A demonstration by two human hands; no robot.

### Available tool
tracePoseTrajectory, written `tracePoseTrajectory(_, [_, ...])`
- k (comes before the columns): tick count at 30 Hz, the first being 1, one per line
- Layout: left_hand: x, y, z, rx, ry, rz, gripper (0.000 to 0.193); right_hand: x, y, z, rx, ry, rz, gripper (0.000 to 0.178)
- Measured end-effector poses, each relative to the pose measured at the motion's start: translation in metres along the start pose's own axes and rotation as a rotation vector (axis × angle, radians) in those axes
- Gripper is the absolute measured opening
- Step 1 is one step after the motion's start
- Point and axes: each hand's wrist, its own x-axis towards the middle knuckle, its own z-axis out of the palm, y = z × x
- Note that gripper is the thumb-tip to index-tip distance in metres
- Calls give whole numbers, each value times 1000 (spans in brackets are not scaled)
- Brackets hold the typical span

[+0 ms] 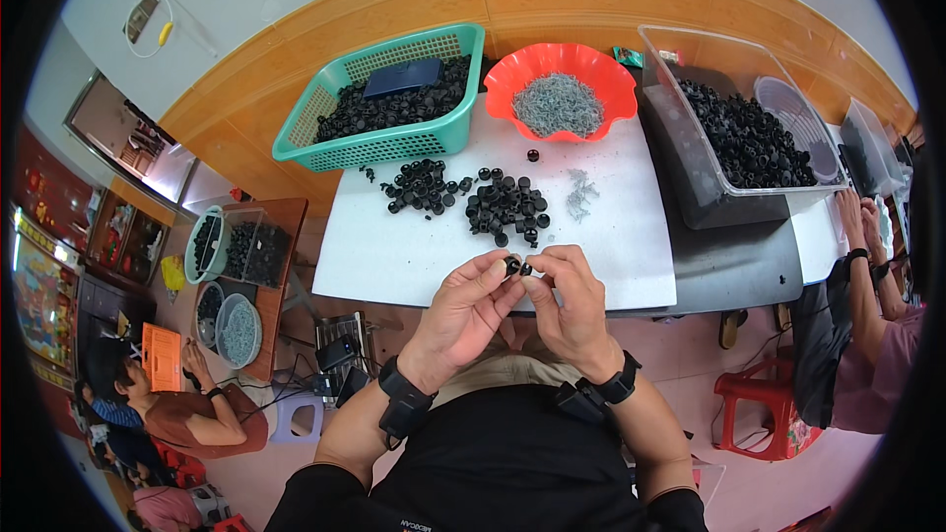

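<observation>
Over the near edge of the white table sheet (370, 256), my two hands meet. Between thumb and fingers, my left hand (463, 310) pinches a small round black plastic part (511, 265). My right hand (572, 307) pinches another small black part (526, 270) right beside it; whether the two touch I cannot tell. Just beyond my hands lies a pile of black caps (503, 207). To its left is a second heap of small black parts (422, 185). A little scatter of tiny clear-grey pieces (580, 195) sits to the right of the caps.
At the back stand a green basket (394, 150) of black parts, a red scalloped bowl (621, 89) of grey pieces and a clear bin (709, 207) of black parts. People work at both sides: one by a brown table (286, 236), another near a red stool (754, 399).
</observation>
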Motion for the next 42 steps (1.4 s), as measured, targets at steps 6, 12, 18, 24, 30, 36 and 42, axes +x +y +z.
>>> tracePoseTrajectory(6, [0,-2,0,3,13,-11,19,1,-2,-1,-5,-9,18,22])
tracePoseTrajectory(12, [0,-4,3,-25,28,-5,20,0,-1,-4,41,4,31,21])
tracePoseTrajectory(18, [0,-5,7,-31,24,-6,19,0,-2,-3,54,17,20,20])
tracePoseTrajectory(24, [-1,-7,6,-4,30,-8,19,1,-4,-4,21,-15,43,21])
tracePoseTrajectory(30, [-1,-8,5,16,28,-10,19,0,-2,-4,-13,-27,39,21])
tracePoseTrajectory(36, [-2,-10,4,70,34,7,17,0,-5,-7,-31,-34,37,22])
tracePoseTrajectory(42, [-2,-15,4,147,51,51,16,-4,0,-5,115,30,63,22])
